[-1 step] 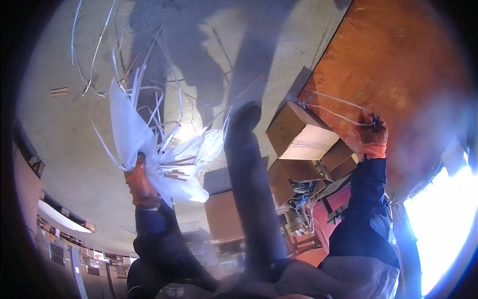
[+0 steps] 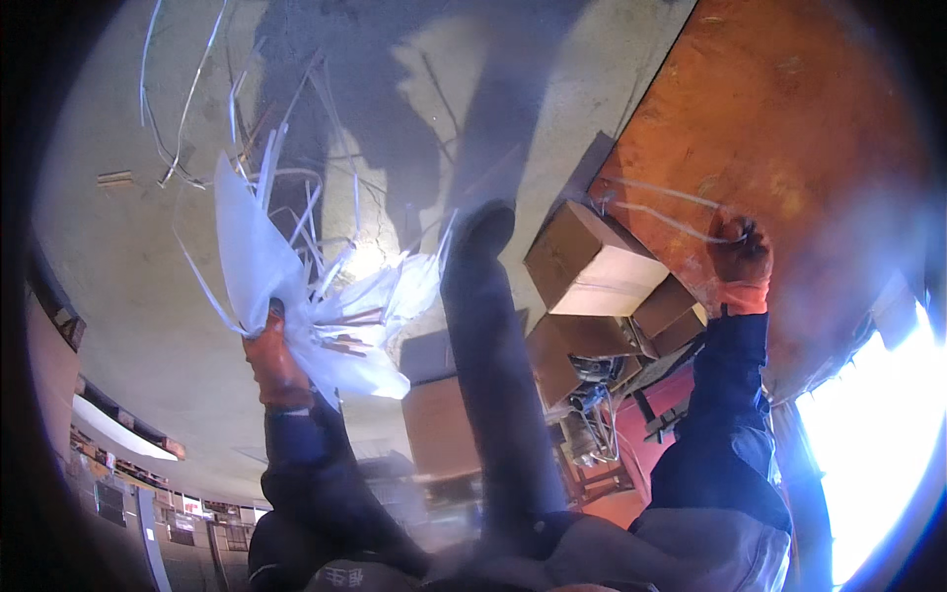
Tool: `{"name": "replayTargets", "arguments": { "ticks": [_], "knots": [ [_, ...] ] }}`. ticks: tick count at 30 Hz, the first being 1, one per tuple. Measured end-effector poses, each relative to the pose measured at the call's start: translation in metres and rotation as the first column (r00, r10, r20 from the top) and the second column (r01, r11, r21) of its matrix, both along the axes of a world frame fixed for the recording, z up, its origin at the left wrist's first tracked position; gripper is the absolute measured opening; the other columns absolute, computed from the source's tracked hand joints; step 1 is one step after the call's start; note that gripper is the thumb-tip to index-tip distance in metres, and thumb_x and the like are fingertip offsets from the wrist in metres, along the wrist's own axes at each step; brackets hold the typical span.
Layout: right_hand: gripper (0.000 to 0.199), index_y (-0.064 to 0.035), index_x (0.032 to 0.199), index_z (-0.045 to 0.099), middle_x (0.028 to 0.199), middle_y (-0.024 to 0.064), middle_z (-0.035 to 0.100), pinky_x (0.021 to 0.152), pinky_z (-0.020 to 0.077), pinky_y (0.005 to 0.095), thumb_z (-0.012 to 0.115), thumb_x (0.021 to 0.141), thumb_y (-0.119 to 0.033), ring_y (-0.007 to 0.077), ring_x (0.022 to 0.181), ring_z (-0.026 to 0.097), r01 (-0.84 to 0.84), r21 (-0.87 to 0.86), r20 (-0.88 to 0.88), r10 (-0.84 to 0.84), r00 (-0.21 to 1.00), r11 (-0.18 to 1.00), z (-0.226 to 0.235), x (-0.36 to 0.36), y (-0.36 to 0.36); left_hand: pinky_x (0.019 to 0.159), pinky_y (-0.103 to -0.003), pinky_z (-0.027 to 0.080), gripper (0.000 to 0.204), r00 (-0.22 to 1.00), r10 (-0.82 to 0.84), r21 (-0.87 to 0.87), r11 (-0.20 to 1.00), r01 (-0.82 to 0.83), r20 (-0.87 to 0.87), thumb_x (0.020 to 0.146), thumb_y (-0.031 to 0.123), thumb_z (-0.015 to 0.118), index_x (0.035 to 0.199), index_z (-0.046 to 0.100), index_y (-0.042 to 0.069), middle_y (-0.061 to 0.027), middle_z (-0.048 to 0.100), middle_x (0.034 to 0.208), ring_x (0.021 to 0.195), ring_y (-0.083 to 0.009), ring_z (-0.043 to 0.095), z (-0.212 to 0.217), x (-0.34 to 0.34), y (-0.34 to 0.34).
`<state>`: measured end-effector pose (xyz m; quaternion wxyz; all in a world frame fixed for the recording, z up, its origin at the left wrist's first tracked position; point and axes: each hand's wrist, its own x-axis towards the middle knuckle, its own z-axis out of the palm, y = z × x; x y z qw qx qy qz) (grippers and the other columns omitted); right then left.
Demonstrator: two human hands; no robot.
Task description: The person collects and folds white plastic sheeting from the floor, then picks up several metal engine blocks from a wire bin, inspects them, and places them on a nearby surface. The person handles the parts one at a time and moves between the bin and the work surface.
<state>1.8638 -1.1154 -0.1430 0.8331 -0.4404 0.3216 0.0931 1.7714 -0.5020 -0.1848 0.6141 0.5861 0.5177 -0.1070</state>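
Note:
My left hand, in an orange glove, is closed around a crumpled white plastic sheet. Thin white straps and a few brown strips are bunched in with the sheet and stick out from it. On the right, my gloved right hand is closed on a thin white strap. From those fingers the strap runs in a long loop toward an open cardboard box. The hand is above the reddish-brown floor sheet, and its fingertips are partly in shadow.
More loose straps lie on the concrete floor at the far left, near a small brown strip. Several cardboard boxes stand at centre right, beside metal parts. Another carton is by my leg. The reddish-brown sheet covers the floor at right.
Very little differs. My right hand and the strap in it have shifted slightly, and the straps around the white sheet have swayed a little.

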Motion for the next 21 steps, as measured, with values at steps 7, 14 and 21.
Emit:
{"name": "replayTargets", "arguments": {
  "ticks": [7, 14, 21],
  "knots": [
    [0.028, -0.0010, 0.108, 0.063, 0.109, 0.0152, 0.064, 0.098, 0.0428, 0.0371, 0.061, 0.091, -0.024, 0.0239, 0.103, 0.059, -0.297, -0.835, -0.225, 0.204, 0.953, 0.464, 0.031, 0.045, 0.009, 0.097, -0.037, 0.044, 0.044, 0.999, 0.043, -0.070, 0.997, -0.043, -0.001, 0.085, 0.010, 0.056, 0.127, 0.052, -0.003, -0.0130, 0.058, 0.120, 0.110, -0.0252, 0.056, -0.002, 0.002, 0.001],
    [0.031, -0.0067, 0.115, 0.058, 0.112, 0.0079, 0.060, 0.082, 0.0483, 0.0323, 0.062, 0.090, -0.024, 0.0180, 0.097, 0.057, -0.372, -0.129, -0.499, 0.264, 0.825, 0.919, -0.016, 0.018, 0.136, 0.097, -0.036, 0.044, 0.049, 1.000, 0.017, -0.030, 0.999, -0.017, -0.006, 0.085, 0.015, 0.057, 0.129, 0.050, -0.003, -0.0142, 0.056, 0.123, 0.109, -0.0256, 0.056, -0.002, 0.000, 0.001],
    [0.009, -0.0053, 0.092, 0.060, 0.077, 0.0043, 0.059, 0.063, 0.0497, 0.0329, 0.058, 0.088, -0.013, 0.0167, 0.066, 0.055, -0.916, -0.289, -0.957, 0.044, 0.288, -0.278, 0.108, -0.046, -0.015, 0.098, -0.036, 0.043, 0.047, 0.995, 0.057, -0.022, 0.998, -0.058, -0.082, 0.085, 0.014, 0.061, 0.128, 0.051, -0.003, -0.0123, 0.058, 0.121, 0.109, -0.0240, 0.056, -0.007, -0.004, 0.004]
  ]
}}
